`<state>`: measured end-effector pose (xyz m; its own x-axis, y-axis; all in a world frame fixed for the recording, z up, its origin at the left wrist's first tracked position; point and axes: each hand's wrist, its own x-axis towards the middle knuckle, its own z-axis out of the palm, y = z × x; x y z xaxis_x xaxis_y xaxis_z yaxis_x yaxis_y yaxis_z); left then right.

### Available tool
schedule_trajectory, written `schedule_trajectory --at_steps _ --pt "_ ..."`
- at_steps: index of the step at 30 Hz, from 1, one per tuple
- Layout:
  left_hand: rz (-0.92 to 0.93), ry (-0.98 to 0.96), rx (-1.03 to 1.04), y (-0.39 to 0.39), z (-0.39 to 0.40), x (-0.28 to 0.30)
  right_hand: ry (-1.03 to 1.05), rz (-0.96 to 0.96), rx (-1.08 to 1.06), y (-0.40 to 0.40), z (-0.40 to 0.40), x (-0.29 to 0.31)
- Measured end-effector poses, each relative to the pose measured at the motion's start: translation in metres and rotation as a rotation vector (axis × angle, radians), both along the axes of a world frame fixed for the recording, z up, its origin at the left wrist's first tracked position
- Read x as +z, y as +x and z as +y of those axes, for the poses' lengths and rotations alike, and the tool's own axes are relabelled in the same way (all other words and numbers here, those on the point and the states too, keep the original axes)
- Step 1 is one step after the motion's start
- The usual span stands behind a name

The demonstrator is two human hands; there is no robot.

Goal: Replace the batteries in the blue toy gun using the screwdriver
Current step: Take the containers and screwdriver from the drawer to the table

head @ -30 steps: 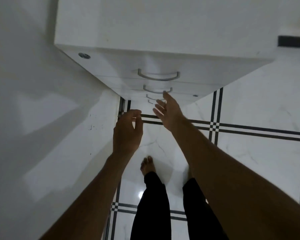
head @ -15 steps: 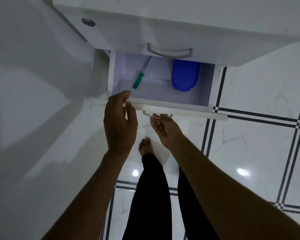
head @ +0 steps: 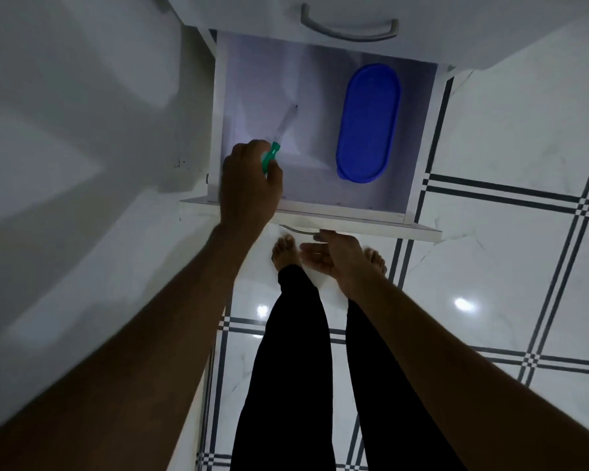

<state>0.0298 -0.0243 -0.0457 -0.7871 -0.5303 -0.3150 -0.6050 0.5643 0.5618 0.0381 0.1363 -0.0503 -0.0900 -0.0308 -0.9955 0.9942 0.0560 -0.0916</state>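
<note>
A screwdriver (head: 279, 136) with a green handle and a thin metal shaft lies in the open white drawer (head: 354, 217), near its left side. My left hand (head: 249, 185) reaches into the drawer and its fingers curl round the green handle. My right hand (head: 334, 253) is under the drawer's front edge, at the metal handle, with its fingers relaxed and holding nothing. The blue toy gun and the batteries are not in view.
A blue oval lidded container (head: 368, 122) lies in the right half of the drawer. Above it a shut drawer with a metal handle (head: 349, 28) juts out. A white wall (head: 65, 147) stands at the left. My legs and bare feet stand on white floor tiles (head: 507, 283).
The drawer has slid further out. My left hand went from the drawer's front edge into the drawer and took hold of the screwdriver's handle. My right hand has loosened at the handle.
</note>
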Motion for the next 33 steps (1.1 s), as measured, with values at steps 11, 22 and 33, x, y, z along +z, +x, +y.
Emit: schedule_trajectory --at_steps 11,22,33 --pt "-0.288 -0.165 -0.256 -0.038 -0.015 -0.053 0.311 0.999 0.749 -0.094 -0.001 0.061" --pt "-0.109 -0.087 -0.183 -0.035 -0.008 -0.019 0.56 0.846 0.967 -0.129 -0.015 -0.02" --pt "-0.365 0.33 0.158 0.083 0.039 0.084 0.333 0.913 0.787 -0.041 0.031 0.092"
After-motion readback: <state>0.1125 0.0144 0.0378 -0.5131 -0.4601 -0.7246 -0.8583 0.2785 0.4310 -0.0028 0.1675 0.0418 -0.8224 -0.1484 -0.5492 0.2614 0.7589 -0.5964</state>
